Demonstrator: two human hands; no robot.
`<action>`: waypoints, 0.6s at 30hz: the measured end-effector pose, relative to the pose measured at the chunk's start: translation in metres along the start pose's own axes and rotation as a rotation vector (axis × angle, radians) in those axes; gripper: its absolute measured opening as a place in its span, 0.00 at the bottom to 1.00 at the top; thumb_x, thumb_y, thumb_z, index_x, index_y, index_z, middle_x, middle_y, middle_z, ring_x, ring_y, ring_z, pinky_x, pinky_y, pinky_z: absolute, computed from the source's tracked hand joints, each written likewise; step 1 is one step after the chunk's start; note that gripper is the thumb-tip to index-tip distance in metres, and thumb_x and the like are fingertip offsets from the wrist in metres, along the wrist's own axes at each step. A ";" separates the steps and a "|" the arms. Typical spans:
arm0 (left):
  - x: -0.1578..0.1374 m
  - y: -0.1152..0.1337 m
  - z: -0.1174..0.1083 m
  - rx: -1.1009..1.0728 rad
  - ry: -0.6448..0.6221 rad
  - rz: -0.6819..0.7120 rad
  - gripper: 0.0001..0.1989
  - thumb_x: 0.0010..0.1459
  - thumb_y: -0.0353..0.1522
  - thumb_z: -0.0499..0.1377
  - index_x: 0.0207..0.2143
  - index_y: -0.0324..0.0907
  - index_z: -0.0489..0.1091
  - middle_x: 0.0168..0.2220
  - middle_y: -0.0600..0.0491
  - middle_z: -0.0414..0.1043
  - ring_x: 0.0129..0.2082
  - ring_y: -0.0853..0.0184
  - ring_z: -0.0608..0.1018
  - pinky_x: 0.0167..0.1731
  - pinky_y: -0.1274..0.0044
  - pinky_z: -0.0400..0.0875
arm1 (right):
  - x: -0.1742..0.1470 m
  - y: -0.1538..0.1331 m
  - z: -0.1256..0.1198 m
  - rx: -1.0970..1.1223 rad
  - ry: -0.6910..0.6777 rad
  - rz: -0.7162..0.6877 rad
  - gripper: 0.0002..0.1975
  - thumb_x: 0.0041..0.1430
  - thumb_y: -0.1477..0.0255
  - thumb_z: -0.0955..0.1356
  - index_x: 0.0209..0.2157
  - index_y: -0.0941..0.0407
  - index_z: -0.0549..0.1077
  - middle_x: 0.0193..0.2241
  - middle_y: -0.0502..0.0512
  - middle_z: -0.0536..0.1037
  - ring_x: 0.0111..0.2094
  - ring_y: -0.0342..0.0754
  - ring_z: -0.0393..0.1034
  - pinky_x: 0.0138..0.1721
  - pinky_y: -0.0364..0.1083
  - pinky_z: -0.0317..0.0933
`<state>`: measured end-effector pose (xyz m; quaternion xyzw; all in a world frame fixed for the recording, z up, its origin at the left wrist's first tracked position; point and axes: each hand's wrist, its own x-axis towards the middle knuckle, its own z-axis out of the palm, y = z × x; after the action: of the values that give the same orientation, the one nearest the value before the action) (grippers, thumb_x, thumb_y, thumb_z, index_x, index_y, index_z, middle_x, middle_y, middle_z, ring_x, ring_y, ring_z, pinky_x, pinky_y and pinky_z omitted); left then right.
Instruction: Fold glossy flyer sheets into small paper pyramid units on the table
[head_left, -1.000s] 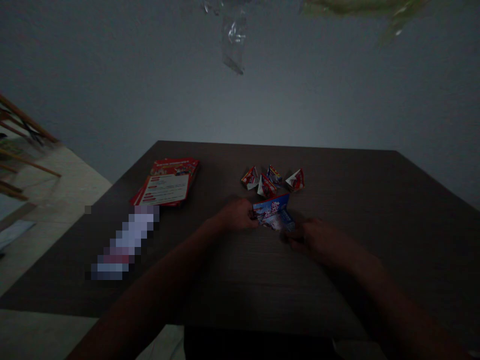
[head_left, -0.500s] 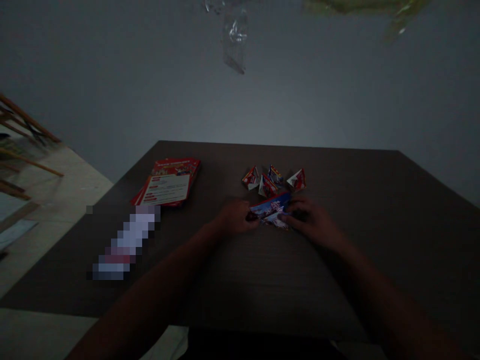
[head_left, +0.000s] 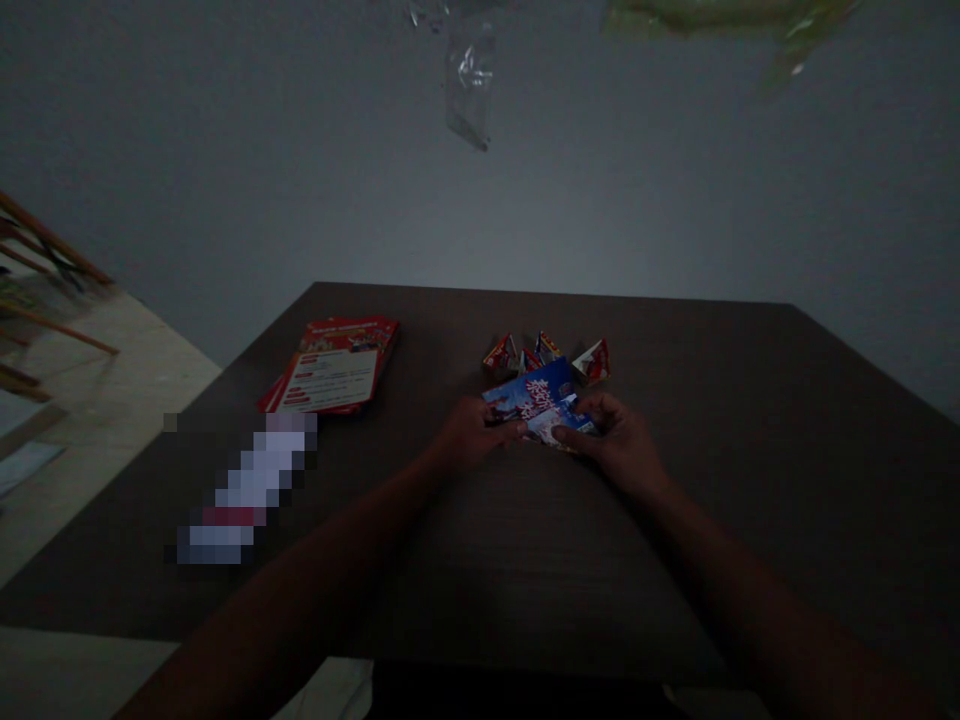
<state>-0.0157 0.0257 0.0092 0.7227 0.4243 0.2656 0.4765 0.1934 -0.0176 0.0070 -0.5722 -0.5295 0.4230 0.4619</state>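
Note:
Between my two hands is a blue printed leaflet [head_left: 555, 377] with white lettering and a paler lower part, its near edge folded or bent. My left hand [head_left: 471, 432] pinches its left side, thumb on top. On the right, my right hand [head_left: 621, 440] grips the other side, with thumb and fingers closed on the paper. Just beyond the leaflet lie several folded paper pieces of pointed shape: a red-and-white one [head_left: 501, 355], a blue one [head_left: 547, 346] and another red-and-white one [head_left: 594, 362]. The leaflet partly covers a further red piece.
A stack of red leaflets [head_left: 334, 375] lies on the dark table [head_left: 697, 370] at the left. Nearer me is a pixelated, whitish long object [head_left: 259, 480]. A clear plastic bag [head_left: 470, 85] and yellow plastic [head_left: 697, 15] show against the wall. Wooden furniture [head_left: 52, 250] stands at far left.
The leaflet has tipped so more of its blue printed face shows, and it now covers more of the folded pieces behind. My left thumb has moved right onto the paper.

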 end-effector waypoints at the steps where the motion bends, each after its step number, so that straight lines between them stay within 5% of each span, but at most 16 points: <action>1: 0.000 0.000 0.000 -0.008 -0.002 -0.002 0.13 0.52 0.38 0.59 0.28 0.34 0.73 0.26 0.51 0.76 0.25 0.69 0.74 0.28 0.80 0.67 | 0.000 -0.001 0.000 0.048 -0.012 0.022 0.26 0.36 0.61 0.75 0.38 0.55 0.66 0.29 0.52 0.77 0.28 0.48 0.71 0.28 0.45 0.63; 5: -0.002 0.002 -0.001 -0.017 -0.013 0.027 0.15 0.53 0.38 0.58 0.22 0.34 0.72 0.28 0.49 0.76 0.28 0.68 0.76 0.32 0.78 0.69 | 0.001 -0.003 0.000 0.163 -0.056 0.100 0.37 0.34 0.64 0.77 0.48 0.54 0.62 0.31 0.53 0.79 0.29 0.50 0.73 0.30 0.47 0.66; 11: -0.004 0.000 0.005 0.008 -0.076 0.017 0.17 0.53 0.40 0.58 0.24 0.34 0.73 0.27 0.48 0.76 0.27 0.68 0.76 0.31 0.78 0.69 | 0.001 -0.001 -0.002 0.171 -0.168 0.200 0.23 0.37 0.60 0.75 0.34 0.59 0.75 0.30 0.55 0.80 0.27 0.48 0.73 0.31 0.47 0.66; 18: -0.004 -0.001 0.009 -0.051 -0.138 0.040 0.17 0.54 0.40 0.57 0.30 0.33 0.73 0.29 0.47 0.77 0.28 0.67 0.78 0.32 0.78 0.71 | -0.002 0.000 -0.004 0.184 -0.192 0.219 0.21 0.37 0.58 0.75 0.30 0.59 0.77 0.26 0.55 0.80 0.24 0.48 0.73 0.29 0.46 0.65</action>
<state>-0.0111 0.0178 0.0045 0.7351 0.3691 0.2356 0.5175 0.1974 -0.0197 0.0078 -0.5385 -0.4647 0.5703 0.4108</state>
